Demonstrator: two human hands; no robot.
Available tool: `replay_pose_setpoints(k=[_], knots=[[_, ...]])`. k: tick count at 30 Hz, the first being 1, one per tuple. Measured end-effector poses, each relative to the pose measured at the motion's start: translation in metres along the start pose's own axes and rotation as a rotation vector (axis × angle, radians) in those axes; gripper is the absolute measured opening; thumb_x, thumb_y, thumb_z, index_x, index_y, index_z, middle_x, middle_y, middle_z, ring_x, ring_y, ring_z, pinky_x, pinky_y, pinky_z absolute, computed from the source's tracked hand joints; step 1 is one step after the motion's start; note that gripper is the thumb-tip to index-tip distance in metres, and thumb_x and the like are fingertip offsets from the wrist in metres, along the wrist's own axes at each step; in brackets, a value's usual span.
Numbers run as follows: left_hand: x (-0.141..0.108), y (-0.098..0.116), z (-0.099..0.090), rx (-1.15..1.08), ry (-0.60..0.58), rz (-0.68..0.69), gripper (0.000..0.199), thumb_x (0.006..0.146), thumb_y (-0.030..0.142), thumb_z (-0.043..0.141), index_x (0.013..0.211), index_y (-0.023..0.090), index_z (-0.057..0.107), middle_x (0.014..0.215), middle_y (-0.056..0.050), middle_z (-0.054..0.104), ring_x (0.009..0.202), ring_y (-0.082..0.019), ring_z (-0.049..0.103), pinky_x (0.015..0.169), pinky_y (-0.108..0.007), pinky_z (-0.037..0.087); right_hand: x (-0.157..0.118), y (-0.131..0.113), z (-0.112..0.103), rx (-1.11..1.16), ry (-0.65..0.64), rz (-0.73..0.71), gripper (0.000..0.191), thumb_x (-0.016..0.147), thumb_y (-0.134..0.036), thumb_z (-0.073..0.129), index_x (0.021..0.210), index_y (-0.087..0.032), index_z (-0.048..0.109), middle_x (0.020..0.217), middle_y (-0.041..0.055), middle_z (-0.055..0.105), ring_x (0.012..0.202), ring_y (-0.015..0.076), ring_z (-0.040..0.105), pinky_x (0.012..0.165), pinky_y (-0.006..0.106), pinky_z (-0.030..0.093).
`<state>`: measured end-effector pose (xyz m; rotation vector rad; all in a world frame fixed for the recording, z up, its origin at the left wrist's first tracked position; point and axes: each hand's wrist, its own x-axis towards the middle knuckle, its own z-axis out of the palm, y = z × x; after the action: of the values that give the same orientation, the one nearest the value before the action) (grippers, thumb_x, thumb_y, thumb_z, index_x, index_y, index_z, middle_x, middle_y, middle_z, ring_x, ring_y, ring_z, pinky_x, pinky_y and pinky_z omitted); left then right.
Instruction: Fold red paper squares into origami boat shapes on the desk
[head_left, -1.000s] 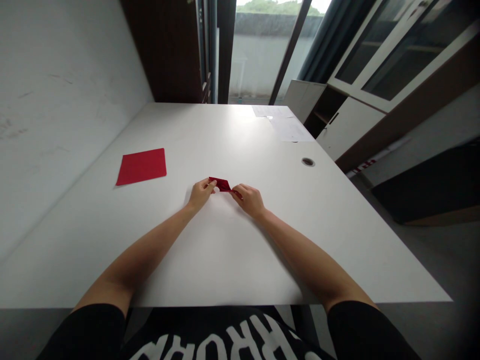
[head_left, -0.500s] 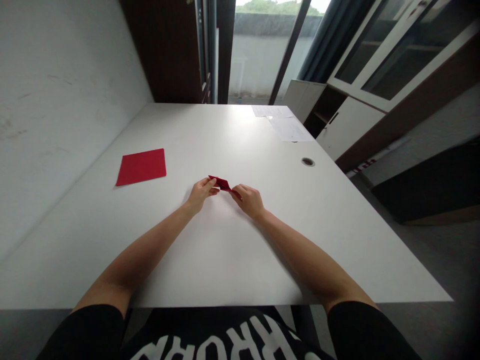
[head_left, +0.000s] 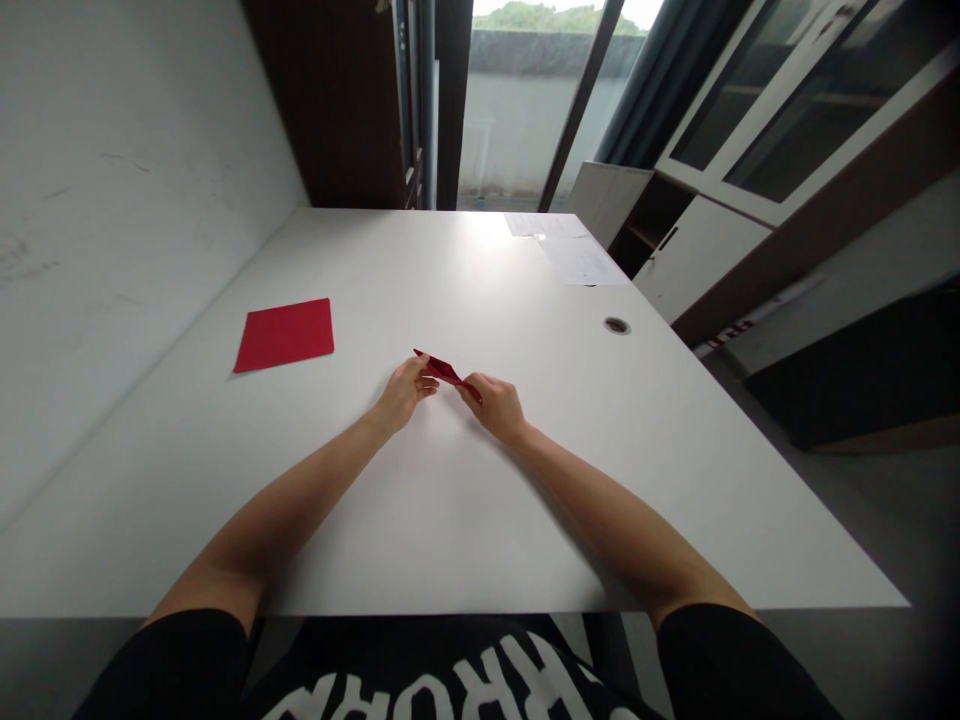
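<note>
A small folded piece of red paper [head_left: 444, 370] is held between my two hands, slightly above the white table [head_left: 450, 540]. My left hand [head_left: 406, 390] pinches its left end between thumb and fingers, the lower fingers curled beneath. At the right end, my right hand [head_left: 495, 402] grips the paper, its fingers closed round it and covering part of that end. The paper slants down from left to right, and its folds are too small to make out fully. Off to the left lies a flat red sheet [head_left: 286, 335], touched by neither hand.
White papers [head_left: 574, 255] lie at the table's far right corner. A round cable hole [head_left: 617, 326] is set in the tabletop on the right. A wall [head_left: 135, 200] borders the left side, and white cabinets [head_left: 705, 250] stand beyond the right edge.
The folded red paper has tilted a little, so its face looks narrower. Both hands keep their hold and have shifted only slightly. The flat red sheet stays in place.
</note>
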<state>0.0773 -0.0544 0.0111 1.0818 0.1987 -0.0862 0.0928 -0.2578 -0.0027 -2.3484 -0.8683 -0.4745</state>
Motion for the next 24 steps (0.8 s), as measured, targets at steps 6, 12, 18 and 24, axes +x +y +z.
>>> replay_pose_setpoints(k=[6, 12, 18, 24], knots=[[-0.0007, -0.0032, 0.0035, -0.046, 0.002, 0.058, 0.033, 0.082, 0.049, 0.074, 0.093, 0.019, 0.065, 0.085, -0.004, 0.07, 0.079, -0.015, 0.065, 0.075, -0.029, 0.05, -0.0009, -0.006, 0.0023, 0.076, -0.026, 0.027, 0.029, 0.102, -0.041, 0.052, 0.082, -0.021, 0.06, 0.072, 0.0006, 0.065, 0.059, 0.0131, 0.05, 0.059, 0.026, 0.032], [-0.0011, -0.0044, 0.0052, -0.033, -0.041, 0.042, 0.034, 0.083, 0.048, 0.07, 0.101, 0.019, 0.068, 0.089, -0.004, 0.072, 0.082, -0.016, 0.066, 0.076, -0.028, 0.049, -0.0011, -0.0103, 0.0027, 0.074, -0.042, 0.007, 0.029, 0.102, -0.04, 0.052, 0.081, -0.021, 0.059, 0.071, 0.0004, 0.064, 0.058, 0.0128, 0.049, 0.059, 0.026, 0.031], [-0.0028, -0.0033, 0.0048, -0.094, -0.076, -0.01, 0.033, 0.085, 0.04, 0.062, 0.107, 0.017, 0.07, 0.088, -0.004, 0.072, 0.083, -0.016, 0.066, 0.082, -0.03, 0.05, -0.0008, -0.0088, 0.0012, 0.054, -0.013, 0.002, 0.028, 0.102, -0.038, 0.053, 0.081, -0.021, 0.059, 0.072, 0.0003, 0.064, 0.059, 0.0128, 0.05, 0.059, 0.026, 0.031], [-0.0042, -0.0014, 0.0039, -0.104, -0.1, -0.029, 0.033, 0.085, 0.037, 0.057, 0.11, 0.019, 0.07, 0.088, -0.005, 0.072, 0.09, -0.019, 0.067, 0.088, -0.033, 0.051, 0.0001, -0.0082, 0.0024, 0.026, -0.001, 0.034, 0.027, 0.102, -0.04, 0.053, 0.083, -0.021, 0.062, 0.073, 0.0014, 0.066, 0.061, 0.0138, 0.053, 0.06, 0.026, 0.032]])
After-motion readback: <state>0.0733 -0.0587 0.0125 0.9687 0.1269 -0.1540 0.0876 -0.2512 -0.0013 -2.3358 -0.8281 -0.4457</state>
